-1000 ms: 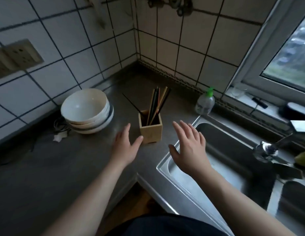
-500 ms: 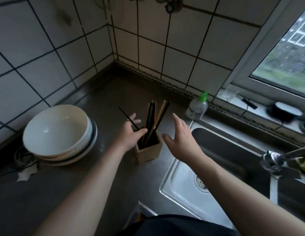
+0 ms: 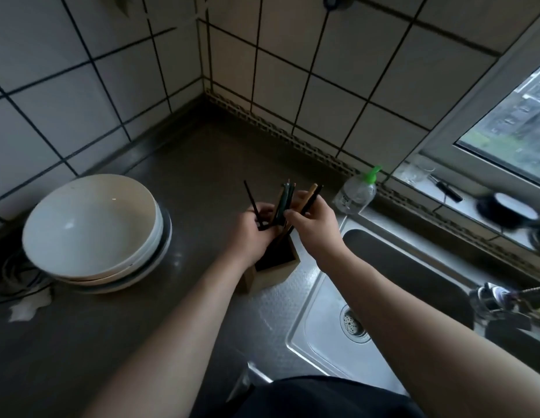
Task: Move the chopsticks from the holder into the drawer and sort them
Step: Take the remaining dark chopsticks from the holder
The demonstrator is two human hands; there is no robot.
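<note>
Chopsticks [image 3: 285,200] at the holder [image 3: 277,274], head view. The bundle stands just above the mouth of the holder, lower ends apparently inside it and tops fanned out, with one black stick leaning away to the left. The left hand [image 3: 250,233] comes in from the holder's left; its grip is closed round the lower shafts, fingers curled about them, probably to collect the splayed sticks into one bunch. The right hand [image 3: 314,227] comes in from the holder's right; its grip is closed on the sticks of that side, thumb and fingers pinching them higher up. Holding from both sides would keep the loose sticks from scattering when they are lifted.

The holder rests on the worktop [image 3: 172,176], unheld, so a straight upward pull seems called for if it is not to tip. A stack of bowls [image 3: 90,224] sits well to the left of the holder, a soap bottle [image 3: 356,194] behind it and to the right, and the sink [image 3: 323,312] just beside it on the right. A dropped stick could fall into the sink.

The drawer is not in view. The task appears to be at its first step: nothing has yet been moved or sorted.
</note>
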